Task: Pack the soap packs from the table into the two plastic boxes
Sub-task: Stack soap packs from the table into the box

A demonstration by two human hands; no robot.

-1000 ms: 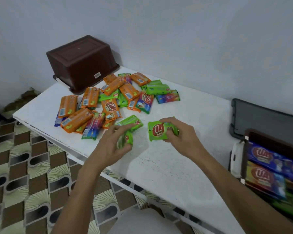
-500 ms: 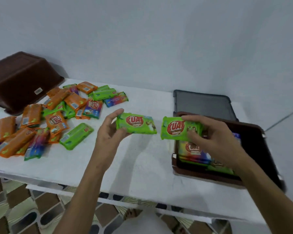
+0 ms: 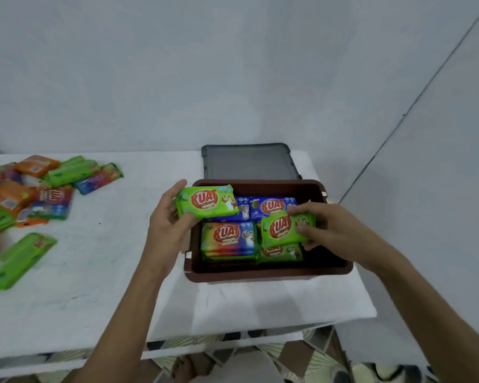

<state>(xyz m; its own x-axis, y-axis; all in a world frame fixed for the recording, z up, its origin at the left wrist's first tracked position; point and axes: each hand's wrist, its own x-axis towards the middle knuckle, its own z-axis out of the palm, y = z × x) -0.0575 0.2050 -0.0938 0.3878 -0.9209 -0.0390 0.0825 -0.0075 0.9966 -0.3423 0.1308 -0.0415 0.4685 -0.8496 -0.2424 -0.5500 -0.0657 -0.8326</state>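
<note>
Head view: left hand (image 3: 168, 225) grips green pack (image 3: 205, 201) over box (image 3: 260, 273) 10 o'clock corner; right hand (image 3: 335, 230) pinches second pack (image 3: 284, 229) at 4 o'clock. Lay both flat, aligned to stacks.

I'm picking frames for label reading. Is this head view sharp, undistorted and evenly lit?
Head view: soft even light, no glare; print on the held packs in left hand and right hand reads clearly; loose packs at the left edge are smeared; the wall corner leans.
</note>
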